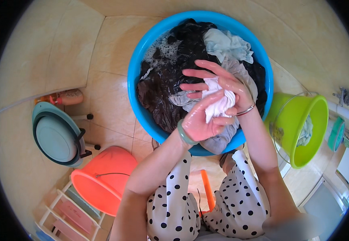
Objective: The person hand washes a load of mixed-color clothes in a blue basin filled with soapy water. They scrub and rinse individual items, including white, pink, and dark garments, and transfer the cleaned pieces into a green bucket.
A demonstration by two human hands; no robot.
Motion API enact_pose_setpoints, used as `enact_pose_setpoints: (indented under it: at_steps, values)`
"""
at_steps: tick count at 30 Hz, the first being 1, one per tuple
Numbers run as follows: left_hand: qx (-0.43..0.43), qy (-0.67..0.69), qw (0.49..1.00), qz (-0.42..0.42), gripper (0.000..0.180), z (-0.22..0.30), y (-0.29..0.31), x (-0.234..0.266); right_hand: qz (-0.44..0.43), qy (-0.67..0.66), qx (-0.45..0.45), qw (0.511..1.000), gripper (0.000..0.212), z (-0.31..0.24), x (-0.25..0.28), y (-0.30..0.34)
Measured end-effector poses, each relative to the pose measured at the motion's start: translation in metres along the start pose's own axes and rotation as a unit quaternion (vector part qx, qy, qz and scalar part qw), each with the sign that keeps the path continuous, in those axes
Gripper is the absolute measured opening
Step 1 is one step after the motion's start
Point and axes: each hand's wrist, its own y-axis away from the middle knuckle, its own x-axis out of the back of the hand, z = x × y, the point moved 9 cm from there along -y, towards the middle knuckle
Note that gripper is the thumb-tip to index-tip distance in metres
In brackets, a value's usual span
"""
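Note:
A small bunched white wet cloth [219, 103] is between my two hands, above a large blue basin [136, 116]. My left hand [202, 122], with a green bangle on its wrist, curls its fingers and thumb around the cloth. Against the cloth's far side lies my right hand [226, 80], its fingers stretched out and spread toward the left; a silver bangle circles that wrist. Dark wet clothes [182, 52] fill much of the basin, with foam at the upper left. Pale garments [227, 43] lie at its far right, and a grey one [218, 142] at the near side.
A lime-green bucket [283, 116] with cloth inside stands right of the basin. At left are a tilted orange bucket [106, 172], a folded grey-green basin [56, 136] and a white rack [50, 213]. My knees in polka-dot trousers [170, 205] flank the near side.

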Motion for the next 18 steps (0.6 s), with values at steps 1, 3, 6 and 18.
enact_pose_setpoints:
  at_steps: [1, 3, 6, 18]
  values:
    - [0.016, -0.036, 0.999, 0.019, 0.037, -0.003, -0.001, 0.005, 0.026, -0.016, 0.0, 1.0, 0.053, -0.004, 0.006, 0.009]
    - [0.048, -0.108, 0.991, 0.056, 0.031, -0.006, -0.001, 0.013, 0.046, 0.055, -0.012, 0.997, 0.043, -0.005, 0.024, 0.017]
    - [0.128, -0.338, 0.913, 0.189, 0.025, -0.01, 0.004, 0.036, 0.105, 0.114, -0.033, 0.987, 0.029, -0.003, 0.029, 0.019]
    - [-0.051, -0.896, 0.355, 0.261, 0.034, 0.05, -0.012, 0.036, 0.266, 0.089, 0.07, 0.957, 0.026, -0.005, 0.055, 0.019]
